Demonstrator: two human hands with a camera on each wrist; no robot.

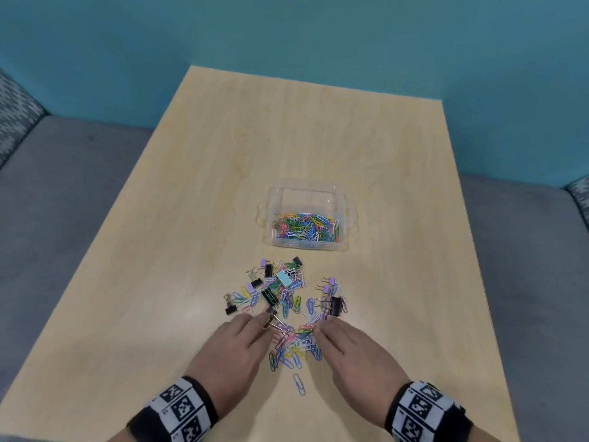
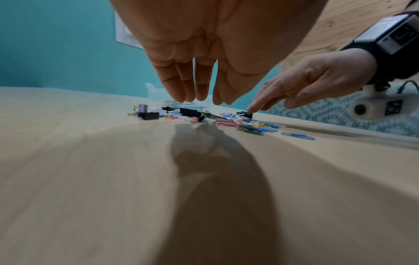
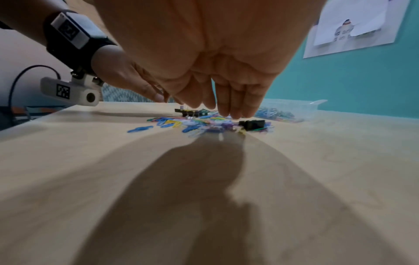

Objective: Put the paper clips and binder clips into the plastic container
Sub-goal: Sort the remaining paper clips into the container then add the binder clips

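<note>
Head view, clear plastic container (image 1: 307, 215) near the table (image 1: 197, 173) centre, long axis parallel to the near edge, loose clip pile (image 1: 280, 295) nearer, left hand (image 1: 237, 347) and right hand (image 1: 353, 349) flat, fingers straight at the pile; left wrist view, left fingers (image 2: 179, 86) straight, pressed together above binder clips (image 2: 148, 114); right wrist view, right fingers (image 3: 233, 100) straight, touching paper clips (image 3: 181, 123).

You'll find little to read. The wall poster (image 3: 353, 25) carries blurred dark lettering, too soft to make out. Your wristbands (image 1: 183, 406) bear black-and-white square marker codes with tiny characters beside them, illegible. The wrist camera housing (image 3: 68, 91) shows another such marker, no words.
</note>
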